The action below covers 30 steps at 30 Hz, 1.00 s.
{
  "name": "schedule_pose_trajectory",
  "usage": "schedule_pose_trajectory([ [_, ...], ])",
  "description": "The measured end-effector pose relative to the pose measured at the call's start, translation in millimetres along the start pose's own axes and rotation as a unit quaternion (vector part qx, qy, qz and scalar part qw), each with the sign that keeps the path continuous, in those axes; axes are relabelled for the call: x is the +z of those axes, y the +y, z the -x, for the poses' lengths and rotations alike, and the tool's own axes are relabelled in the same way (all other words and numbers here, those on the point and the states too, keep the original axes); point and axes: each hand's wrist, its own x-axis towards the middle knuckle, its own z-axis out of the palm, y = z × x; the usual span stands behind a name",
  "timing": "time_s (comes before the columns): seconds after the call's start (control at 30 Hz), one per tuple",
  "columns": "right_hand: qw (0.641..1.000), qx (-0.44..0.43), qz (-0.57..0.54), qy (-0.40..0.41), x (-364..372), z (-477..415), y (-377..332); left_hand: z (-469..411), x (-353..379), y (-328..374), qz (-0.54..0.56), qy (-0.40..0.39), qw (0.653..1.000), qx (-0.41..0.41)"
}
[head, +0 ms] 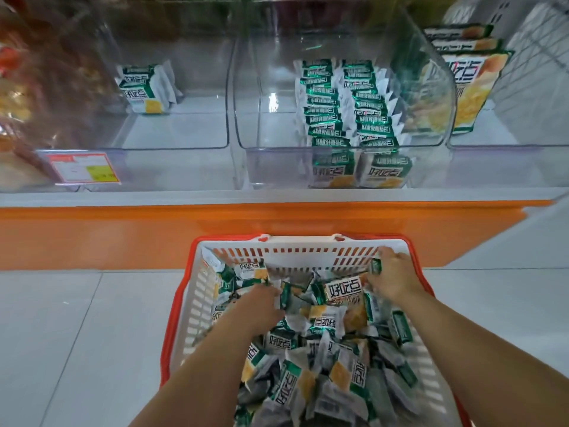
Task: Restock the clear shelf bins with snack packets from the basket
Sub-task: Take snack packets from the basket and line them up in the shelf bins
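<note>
A white basket (295,251) with an orange rim sits on the floor in front of the shelf, full of green-and-white snack packets (323,328). Both my hands are down inside it. My left hand (261,303) lies on the pile with its fingers curled round a packet at the fingertips. My right hand (392,277) grips a small green packet (375,267) near the basket's far right corner. Above, the middle clear bin (338,158) holds two rows of upright packets. The left clear bin (172,131) holds a few packets at its back.
A third bin (480,140) at the right holds larger yellow-and-green packs. An orange shelf front (215,229) runs across below the bins. A red price tag (83,167) sits at the left, beside bagged goods. Grey floor tiles flank the basket.
</note>
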Motion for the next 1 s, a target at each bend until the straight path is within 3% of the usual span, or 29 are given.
schedule_pose_trajectory([
  [0.2,0.993,-0.027,0.117,-0.001,3,4,1,-4,-6,5,0.009,-0.015,1.0,-0.005],
  [0.37,0.994,-0.069,0.026,-0.086,-38,15,-22,12,-39,30,0.076,0.031,0.995,0.053],
  [0.53,0.972,-0.183,-0.044,-0.142,-90,58,-65,60,-83,60,0.182,0.072,0.971,0.135],
  [0.73,0.942,-0.289,-0.136,-0.107,-145,119,-120,113,-117,70,0.22,0.187,0.93,0.229],
  [1.0,0.91,-0.374,-0.174,0.039,-183,118,-176,137,-185,72,0.203,0.342,0.869,0.294],
])
